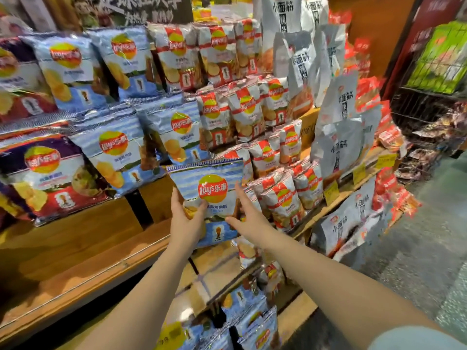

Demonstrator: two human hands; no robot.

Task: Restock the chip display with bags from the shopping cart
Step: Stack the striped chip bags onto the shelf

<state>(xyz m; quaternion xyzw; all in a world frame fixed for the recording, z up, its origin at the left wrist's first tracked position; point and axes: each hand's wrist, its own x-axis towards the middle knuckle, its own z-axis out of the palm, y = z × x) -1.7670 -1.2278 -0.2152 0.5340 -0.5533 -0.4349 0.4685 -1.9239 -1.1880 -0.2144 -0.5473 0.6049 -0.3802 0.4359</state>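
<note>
A light blue Lay's chip bag (211,190) stands upright at the front of the wooden display shelf (83,251), in the middle of the head view. My left hand (185,222) grips its lower left side, thumb across the front. My right hand (246,213) lies against the bag's right side with straight fingers and the thumb spread. Behind and to the left, more blue Lay's bags (118,157) stand in stepped rows. Red-and-white Lay's bags (283,198) fill the rows to the right. The shopping cart is out of view.
Purple Lay's bags (43,178) stand at the far left. White snack bags with black lettering (338,145) are stacked on the right end. More blue bags (250,322) sit on a low shelf below. A wire rack (429,97) stands at the right, beside grey floor (417,261).
</note>
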